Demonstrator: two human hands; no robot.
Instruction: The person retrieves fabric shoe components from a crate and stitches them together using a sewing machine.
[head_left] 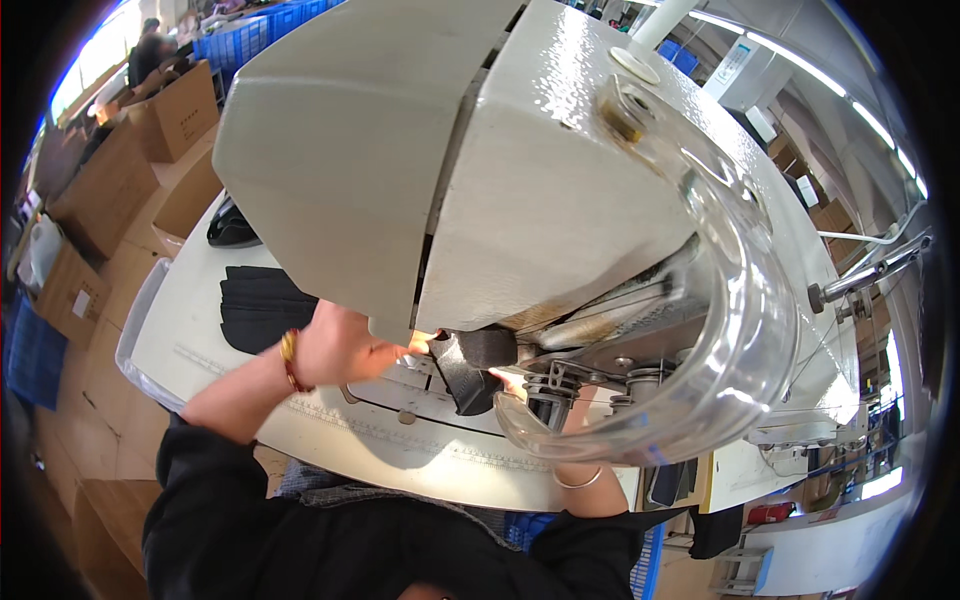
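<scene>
The machine casing (560, 200) wore smooth, glossy paint; the curved guard (760, 330) was clear, shiny plastic. The black piece (470, 375) looked like matt, slightly rough cloth, the black stack (260, 308) matt cloth too. The tabletop (480, 468) was smooth, the carton (175, 118) matt cardboard, the crates (235, 45) plastic.

The right hand (595, 408) is largely hidden behind the clear curved guard (745, 300) and metal machine parts (552, 390); the left hand (345, 347) is partly covered by the machine head (340, 170); how the black piece (465, 380) is gripped cannot be told; a distant person (150, 55) is blurred; the dark clothing (400, 545) is cut off below.
</scene>
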